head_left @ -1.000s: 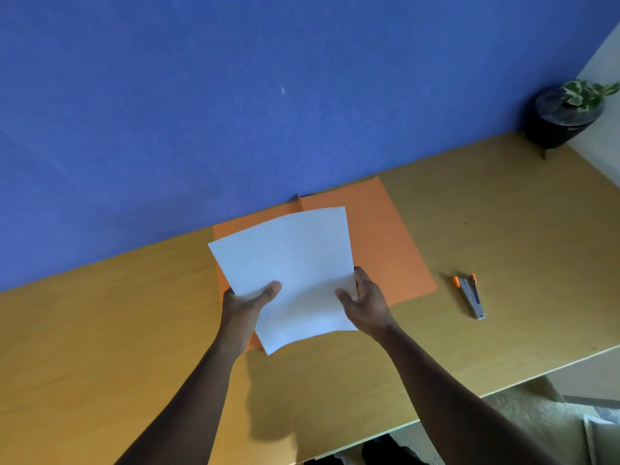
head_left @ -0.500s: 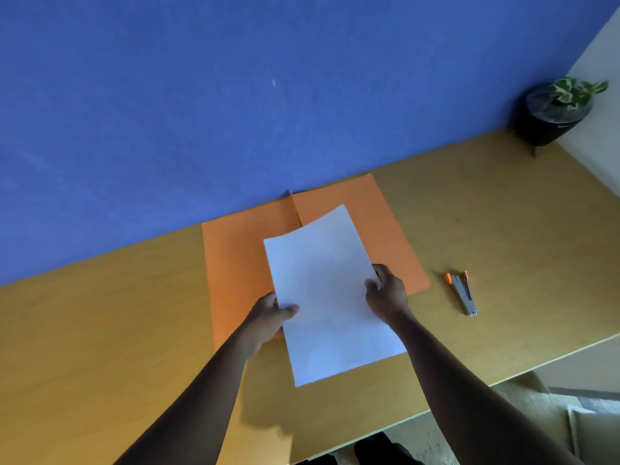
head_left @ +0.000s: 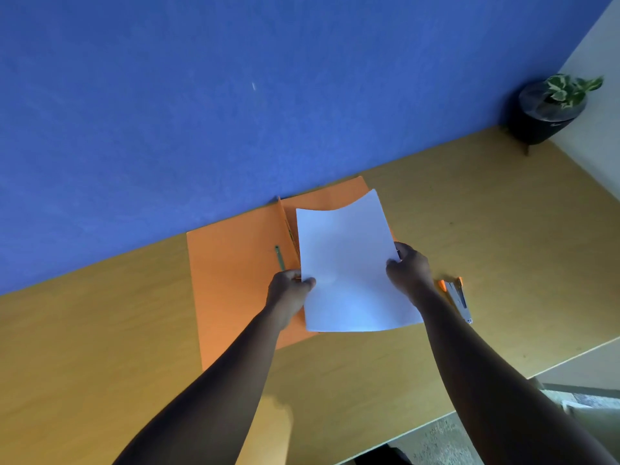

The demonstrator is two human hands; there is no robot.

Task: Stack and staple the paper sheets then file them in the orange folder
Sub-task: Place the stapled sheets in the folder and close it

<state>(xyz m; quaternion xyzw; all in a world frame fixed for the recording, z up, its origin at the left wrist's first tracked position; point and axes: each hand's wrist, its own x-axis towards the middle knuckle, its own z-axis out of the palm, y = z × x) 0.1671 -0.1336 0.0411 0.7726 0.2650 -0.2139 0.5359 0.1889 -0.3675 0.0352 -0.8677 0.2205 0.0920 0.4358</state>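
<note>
Thumbs press down on the face of the paper sheets [head_left: 349,263], one from each side, with the other fingers curled beneath the edges (those fingers are mostly hidden). The left hand [head_left: 288,293] pinches the stack at its left edge, the right hand [head_left: 409,268] clamps the right edge a little farther up, and both forearms reach in from the bottom of the view with wrists nearly straight. The sheets bow slightly, their far edge curving, and sit over the right half of the open orange folder [head_left: 235,280], whose left half lies flat on the wooden desk [head_left: 100,347]. A metal fastener strip [head_left: 279,257] shows beside the folder's crease. Just right of the right wrist, a stapler [head_left: 459,298] lies on the desk. A potted plant [head_left: 553,105] stands at the far right corner against the blue wall [head_left: 235,95].
</note>
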